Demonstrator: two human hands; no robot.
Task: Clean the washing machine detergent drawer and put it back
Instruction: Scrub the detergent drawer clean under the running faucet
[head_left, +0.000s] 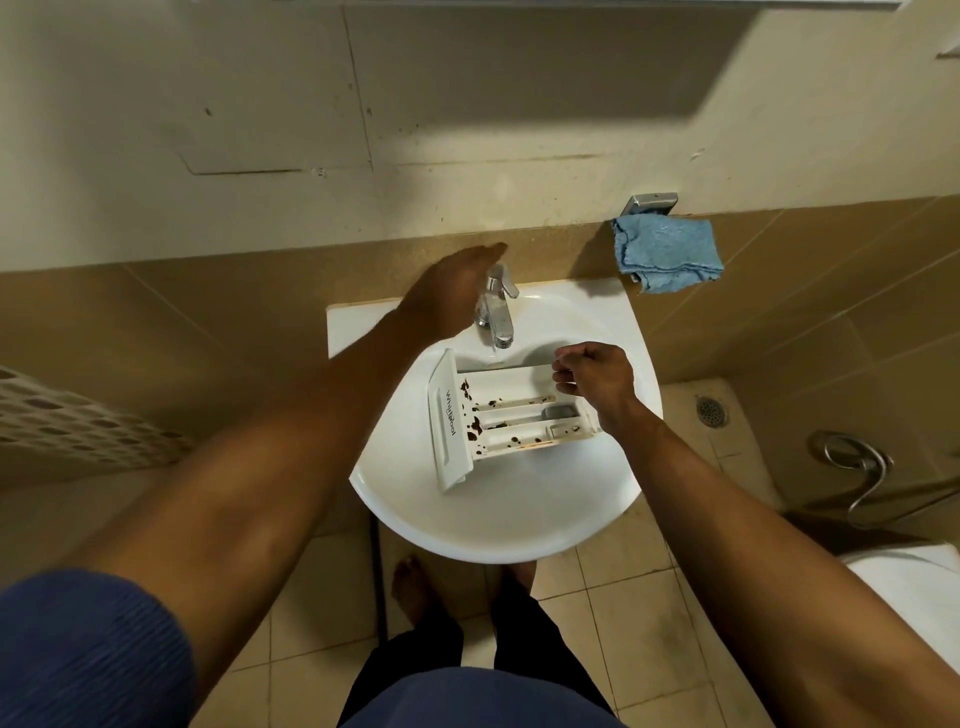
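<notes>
The white detergent drawer (498, 415) lies in the white sink (498, 525), its front panel to the left, dark brown spots scattered through its compartments. My right hand (592, 376) grips the drawer's far right end with curled fingers. My left hand (452, 291) reaches to the chrome tap (498, 306), fingers stretched out beside and over its lever. A thin stream of water falls from the spout just beyond the drawer's far edge.
A blue cloth (665, 252) hangs from a metal holder (649, 203) on the tiled wall, right of the sink. A floor drain (710, 410) and a chrome hose (857, 467) lie to the right. A patterned basket (78, 421) stands at the left. My bare feet are under the sink.
</notes>
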